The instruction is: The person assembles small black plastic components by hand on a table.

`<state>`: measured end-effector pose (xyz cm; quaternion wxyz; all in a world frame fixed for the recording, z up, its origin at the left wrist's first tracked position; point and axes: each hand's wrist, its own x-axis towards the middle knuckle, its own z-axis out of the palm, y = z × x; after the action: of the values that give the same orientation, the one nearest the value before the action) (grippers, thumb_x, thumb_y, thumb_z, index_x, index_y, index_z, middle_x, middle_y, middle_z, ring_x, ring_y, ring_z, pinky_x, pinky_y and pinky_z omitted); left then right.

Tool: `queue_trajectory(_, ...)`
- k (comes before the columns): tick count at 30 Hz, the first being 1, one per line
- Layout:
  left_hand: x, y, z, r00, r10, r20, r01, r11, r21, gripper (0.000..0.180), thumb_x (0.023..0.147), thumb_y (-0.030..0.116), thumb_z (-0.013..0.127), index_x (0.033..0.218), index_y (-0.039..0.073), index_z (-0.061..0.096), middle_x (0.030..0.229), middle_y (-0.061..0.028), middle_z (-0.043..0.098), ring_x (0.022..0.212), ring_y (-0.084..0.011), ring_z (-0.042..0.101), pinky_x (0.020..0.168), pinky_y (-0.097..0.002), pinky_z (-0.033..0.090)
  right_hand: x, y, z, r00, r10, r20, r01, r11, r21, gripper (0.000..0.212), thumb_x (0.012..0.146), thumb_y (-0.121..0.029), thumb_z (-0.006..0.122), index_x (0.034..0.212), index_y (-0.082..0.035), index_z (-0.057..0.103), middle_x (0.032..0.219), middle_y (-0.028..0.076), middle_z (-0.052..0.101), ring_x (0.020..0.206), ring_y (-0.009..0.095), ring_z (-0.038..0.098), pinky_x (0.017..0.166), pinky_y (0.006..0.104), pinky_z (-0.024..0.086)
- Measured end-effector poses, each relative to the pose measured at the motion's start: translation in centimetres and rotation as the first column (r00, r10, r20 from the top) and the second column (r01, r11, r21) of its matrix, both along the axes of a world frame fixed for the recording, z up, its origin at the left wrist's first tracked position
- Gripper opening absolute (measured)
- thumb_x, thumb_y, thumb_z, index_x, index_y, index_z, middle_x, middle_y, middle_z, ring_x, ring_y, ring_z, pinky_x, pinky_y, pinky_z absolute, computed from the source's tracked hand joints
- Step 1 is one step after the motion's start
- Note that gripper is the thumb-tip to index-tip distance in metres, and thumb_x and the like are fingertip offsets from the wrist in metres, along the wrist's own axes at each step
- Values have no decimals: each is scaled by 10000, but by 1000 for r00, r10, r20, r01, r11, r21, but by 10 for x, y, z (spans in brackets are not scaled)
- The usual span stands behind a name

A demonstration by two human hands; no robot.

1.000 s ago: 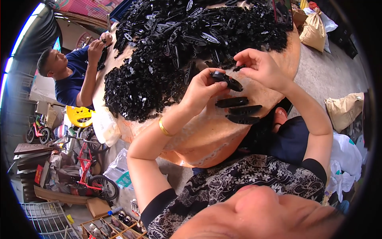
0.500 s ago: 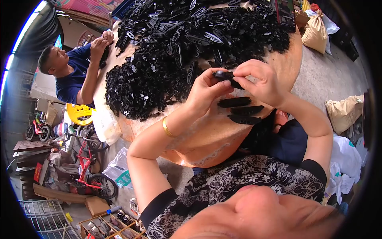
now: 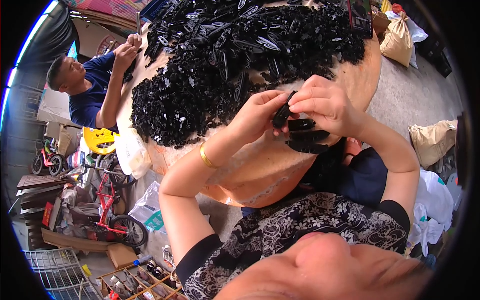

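Note:
Over the near part of the table, my left hand [image 3: 259, 111] grips a long black plastic piece [image 3: 282, 115] between thumb and fingers, the piece standing steeply tilted. My right hand [image 3: 322, 102] pinches at its upper end; whether a second small part sits in those fingertips is hidden. Just below the hands, three similar elongated black pieces [image 3: 309, 136] lie side by side near the table edge. Beyond my left hand spreads a heap of small black plastic parts [image 3: 167, 107], and farther back lie many long oval black pieces [image 3: 245, 45] with openings in them.
The round table [image 3: 250, 175] has a tan cover. A dark upright screen [image 3: 360, 20] stands at its far right. Another person [image 3: 92, 95] works at the left side. A yellow stool [image 3: 99, 141], a white bag [image 3: 132, 152] and a red bicycle [image 3: 106, 202] are on the left; sacks [image 3: 397, 42] stand right.
The held piece has turned from nearly level to steeply tilted and moved slightly down. My right fingers have shifted a little left along it. The other person's hands have moved slightly.

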<state>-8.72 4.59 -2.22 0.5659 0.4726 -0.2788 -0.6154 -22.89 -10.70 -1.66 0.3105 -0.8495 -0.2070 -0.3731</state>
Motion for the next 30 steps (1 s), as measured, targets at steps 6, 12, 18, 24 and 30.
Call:
queue_trajectory(6,0,0,8,986,12,164,-20,999,43,289,936,235,529,1035,-33,575,863,-96,645,649,-121,616,574,-232,517,-2,-3,0,992,-99,77,114,966,-234,215,650,35,640,853,-38,641,878,35,636,784,231,574,664,310,506)
queue_trajectory(12,-5,4,18,897,32,442,19,994,-111,400,840,60,624,1201,-72,514,991,-63,627,798,-115,615,745,-255,521,-1,2,6,983,-181,-30,177,979,-104,200,689,-73,667,880,-22,638,864,72,632,807,268,586,704,336,501)
queue_trajectory(18,-15,7,10,434,208,877,13,971,-237,374,765,7,670,1128,-11,581,931,-122,668,846,-136,640,725,-275,521,-3,-3,3,932,-159,-324,178,984,29,278,690,-149,697,935,-29,648,859,120,648,801,293,607,701,357,499)
queue_trajectory(24,-6,5,15,280,216,935,147,953,-264,312,768,81,694,1053,-11,607,883,-133,661,754,-197,648,687,-282,516,-4,-5,4,856,-71,-512,182,969,170,284,706,-165,702,954,-32,662,851,132,658,764,284,625,681,341,496)
queue_trajectory(30,28,5,30,-464,171,869,-189,939,-286,332,736,336,717,785,23,617,802,-116,585,810,-282,576,660,-381,486,0,-14,-3,798,62,-599,-78,997,-2,192,755,-204,692,864,-47,699,741,105,618,684,243,599,625,325,476)
